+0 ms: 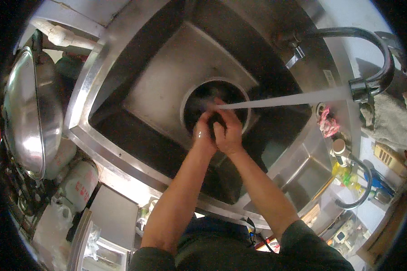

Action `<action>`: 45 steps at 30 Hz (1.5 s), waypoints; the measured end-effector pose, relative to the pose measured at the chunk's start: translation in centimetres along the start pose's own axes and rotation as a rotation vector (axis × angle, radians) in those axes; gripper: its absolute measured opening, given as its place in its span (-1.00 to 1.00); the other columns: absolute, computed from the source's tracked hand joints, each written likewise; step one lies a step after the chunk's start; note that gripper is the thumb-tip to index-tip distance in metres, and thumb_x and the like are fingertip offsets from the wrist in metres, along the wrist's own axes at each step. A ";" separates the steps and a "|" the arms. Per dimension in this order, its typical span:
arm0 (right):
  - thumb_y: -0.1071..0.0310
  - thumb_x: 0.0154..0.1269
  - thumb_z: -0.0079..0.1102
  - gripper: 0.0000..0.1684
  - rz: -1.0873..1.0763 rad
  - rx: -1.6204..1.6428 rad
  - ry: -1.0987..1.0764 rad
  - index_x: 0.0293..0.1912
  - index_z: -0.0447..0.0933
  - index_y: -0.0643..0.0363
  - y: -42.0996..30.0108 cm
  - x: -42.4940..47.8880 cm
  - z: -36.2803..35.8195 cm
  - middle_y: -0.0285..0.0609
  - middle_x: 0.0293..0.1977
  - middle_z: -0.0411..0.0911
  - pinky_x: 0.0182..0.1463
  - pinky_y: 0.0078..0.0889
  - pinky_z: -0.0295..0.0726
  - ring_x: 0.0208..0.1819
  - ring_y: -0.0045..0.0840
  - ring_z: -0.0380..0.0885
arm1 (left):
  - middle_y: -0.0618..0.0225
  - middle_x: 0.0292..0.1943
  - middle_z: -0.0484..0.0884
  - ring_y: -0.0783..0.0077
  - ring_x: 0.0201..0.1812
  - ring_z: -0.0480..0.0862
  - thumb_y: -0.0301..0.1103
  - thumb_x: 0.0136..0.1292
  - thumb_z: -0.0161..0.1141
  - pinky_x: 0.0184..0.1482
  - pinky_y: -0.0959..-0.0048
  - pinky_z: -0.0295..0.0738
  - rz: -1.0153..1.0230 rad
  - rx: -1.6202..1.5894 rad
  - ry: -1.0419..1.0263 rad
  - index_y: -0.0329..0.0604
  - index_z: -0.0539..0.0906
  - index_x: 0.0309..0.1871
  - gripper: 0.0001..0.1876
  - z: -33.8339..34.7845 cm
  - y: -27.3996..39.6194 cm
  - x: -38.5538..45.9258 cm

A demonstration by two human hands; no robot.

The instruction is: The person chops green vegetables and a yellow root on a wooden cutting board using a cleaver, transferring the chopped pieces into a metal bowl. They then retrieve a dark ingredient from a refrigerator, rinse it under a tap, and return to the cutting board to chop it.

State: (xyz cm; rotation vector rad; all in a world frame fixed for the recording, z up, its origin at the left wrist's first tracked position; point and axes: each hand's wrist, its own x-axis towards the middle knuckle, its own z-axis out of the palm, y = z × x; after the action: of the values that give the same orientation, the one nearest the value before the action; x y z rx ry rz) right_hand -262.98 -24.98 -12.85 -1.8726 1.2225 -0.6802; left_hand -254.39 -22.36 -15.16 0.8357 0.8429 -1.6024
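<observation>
In the middle of the head view, both my hands are close together over a dark round object (200,95) with a pale rim, down in a large stainless steel sink (162,67). Water (291,100) streams from the spout of a chrome gooseneck faucet (359,88) on the right and reaches my fingertips. My left hand (205,132) is curled, its fingers blurred and partly hidden. Close beside it, my right hand (229,130) is bent, also blurred at the fingertips. Whether either hand grips something cannot be made out.
A large metal wok or pan (23,111) with a shiny surface stands at the left. Right of the sink lie a pink crumpled item (328,123), a grey cloth (390,117) and a second, smaller basin (305,172). A second curved faucet (368,176) stands at the lower right.
</observation>
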 end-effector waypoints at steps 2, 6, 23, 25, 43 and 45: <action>0.25 0.22 0.01 -0.53 0.021 0.143 0.006 0.10 0.52 0.23 -0.5 0.2 0.0 0.01 0.20 0.47 0.40 -0.06 0.26 0.26 0.02 0.37 | 0.33 -0.04 0.59 0.29 0.01 0.54 -0.17 0.39 -0.01 0.12 0.36 0.44 0.066 0.003 -0.092 -0.13 0.58 0.02 -0.70 0.3 0.0 0.0; 0.23 0.27 0.02 -0.55 0.085 0.010 -0.027 0.08 0.54 0.24 -2.0 0.0 0.5 0.00 0.18 0.49 0.39 -0.06 0.26 0.26 0.00 0.38 | 0.27 0.03 0.58 0.23 0.05 0.54 -0.13 0.41 -0.08 0.14 0.27 0.45 0.285 0.214 -0.232 -0.09 0.54 0.11 -0.64 -0.9 -0.6 0.3; 0.28 0.28 -0.07 -0.52 -0.427 -0.358 -0.040 0.11 0.52 0.28 -5.6 0.8 -5.2 0.03 0.13 0.50 0.38 0.04 0.25 0.17 -0.06 0.46 | 0.31 0.00 0.61 0.27 0.04 0.58 0.03 0.44 -0.09 0.12 0.32 0.51 -0.081 0.197 -0.094 -0.01 0.54 0.07 -0.61 3.5 -0.4 -6.7; 0.29 0.28 -0.08 -0.52 -0.457 -0.361 -0.027 0.10 0.51 0.32 -5.6 0.8 -5.4 0.07 0.08 0.52 0.33 0.03 0.34 0.14 -0.04 0.48 | 0.33 -0.02 0.61 0.29 0.02 0.59 0.08 0.42 -0.03 0.07 0.31 0.53 -0.066 0.167 -0.076 0.01 0.55 0.05 -0.60 4.0 -0.5 -7.2; -0.08 0.33 -0.03 -0.22 -0.206 -0.338 -0.188 0.32 0.24 0.33 -8.8 -2.7 -6.1 0.15 0.30 0.28 0.42 0.06 0.14 0.32 0.03 0.25 | 0.28 0.13 0.57 0.28 0.18 0.53 -0.06 0.45 0.01 0.22 0.30 0.45 -0.082 0.085 0.034 -0.12 0.53 0.16 -0.60 4.4 -0.8 -9.2; -0.15 0.32 0.01 -0.14 -0.105 -0.358 -0.240 0.36 0.20 0.29 -11.4 -2.1 -6.7 0.13 0.35 0.24 0.43 -0.02 0.11 0.35 0.01 0.24 | 0.35 -0.21 0.68 0.31 -0.14 0.63 -0.07 0.27 0.24 0.00 0.34 0.54 -0.022 0.090 -0.197 -0.07 0.68 -0.09 -0.70 3.7 -0.3 -9.7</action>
State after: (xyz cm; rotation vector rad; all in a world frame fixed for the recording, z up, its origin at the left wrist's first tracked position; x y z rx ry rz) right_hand -263.25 -22.60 0.30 -2.2512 1.1505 -0.2879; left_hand -253.47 -20.82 -4.90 0.7197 0.6462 -1.7214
